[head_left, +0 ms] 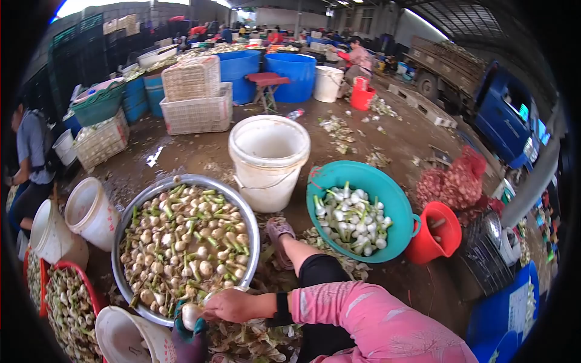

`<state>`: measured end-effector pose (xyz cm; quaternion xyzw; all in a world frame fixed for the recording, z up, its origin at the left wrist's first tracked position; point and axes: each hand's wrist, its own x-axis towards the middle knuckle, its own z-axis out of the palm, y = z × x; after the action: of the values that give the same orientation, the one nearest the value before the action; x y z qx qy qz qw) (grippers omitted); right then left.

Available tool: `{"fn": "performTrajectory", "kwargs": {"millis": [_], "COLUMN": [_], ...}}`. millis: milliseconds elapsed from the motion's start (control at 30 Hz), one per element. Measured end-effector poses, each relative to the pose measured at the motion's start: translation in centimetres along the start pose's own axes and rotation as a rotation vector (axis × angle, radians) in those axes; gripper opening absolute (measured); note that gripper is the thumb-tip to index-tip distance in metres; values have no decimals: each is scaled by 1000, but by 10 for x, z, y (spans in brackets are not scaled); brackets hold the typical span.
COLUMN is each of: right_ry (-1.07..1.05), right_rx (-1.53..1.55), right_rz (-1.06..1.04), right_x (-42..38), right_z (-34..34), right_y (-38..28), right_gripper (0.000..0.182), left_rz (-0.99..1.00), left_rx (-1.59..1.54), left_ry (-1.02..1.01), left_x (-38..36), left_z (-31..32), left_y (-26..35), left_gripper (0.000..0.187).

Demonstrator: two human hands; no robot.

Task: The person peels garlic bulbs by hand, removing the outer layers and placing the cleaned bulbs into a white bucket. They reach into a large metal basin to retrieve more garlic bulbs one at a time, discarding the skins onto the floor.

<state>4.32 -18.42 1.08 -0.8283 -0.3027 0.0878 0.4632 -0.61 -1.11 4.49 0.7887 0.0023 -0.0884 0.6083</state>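
A white pail (161, 336) crowds the outer side of the left hand (191, 345); the metal basin (255, 242) can be entered over its raised rim. Ahead, a strip of floor (299, 204) runs between the tall bucket (266, 175) and teal basin (375, 180).

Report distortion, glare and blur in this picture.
Head view: fisheye distortion, black corners, pole leaning at right; head view: daylight gaps at top blown out white; head view: distant people small and indistinct, while the bulb in the left hand reads clearly.
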Motion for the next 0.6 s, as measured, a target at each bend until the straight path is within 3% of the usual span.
{"fn": "performTrajectory", "kwargs": {"millis": [33, 67, 167, 200, 233, 267, 300, 333, 367, 433, 500, 567, 600], "right_ry": [69, 74, 82, 78, 4, 126, 32, 76, -80, -284, -404, -385, -386], "right_rx": [6, 79, 194, 229, 237, 505, 156, 289, 930, 1059, 1115, 1473, 1472], "right_rz": [0, 33, 84, 97, 118, 68, -128, -107, 519, 576, 639, 554, 551], "right_x": [-2, -2, -2, -1, 1, 1, 0, -5, -4, -4, 0, 2, 3], "right_z": [5, 6, 12, 16, 15, 30, 18, 25, 10, 0, -6, -5, -4], "right_y": [0, 3, 7, 9, 13, 25, 27, 30, 0, -3, 1, 5, 6], "right_gripper": [21, 21, 22, 23, 21, 25, 25, 25, 26, 25, 19, 20, 20], "left_rz": [-63, 1, -40, 46, 103, 139, 9, -51, 122, 275, 60, 40, -48], "left_rx": [207, -4, -47, -222, -200, -164, -212, -225, -19, -19, -410, -655, -822], "left_ry": [-15, 27, -35, 15, -2, 8, -92, -39, -12, -21, -133, -139, -106], "left_x": [-6, -4, -5, -7, 5, 9, 3, -5, -5, -1, -5, 3, 5], "left_z": [-4, 0, -7, 2, 5, -1, -2, 0, -1, -5, -10, -6, 0], "left_y": [14, 0, -8, 4, -11, -29, -3, 8, 8, -5, 2, -15, -22], "left_gripper": [46, 47, 48, 43, 42, 40, 37, 36, 36, 42, 45, 44, 42]}}
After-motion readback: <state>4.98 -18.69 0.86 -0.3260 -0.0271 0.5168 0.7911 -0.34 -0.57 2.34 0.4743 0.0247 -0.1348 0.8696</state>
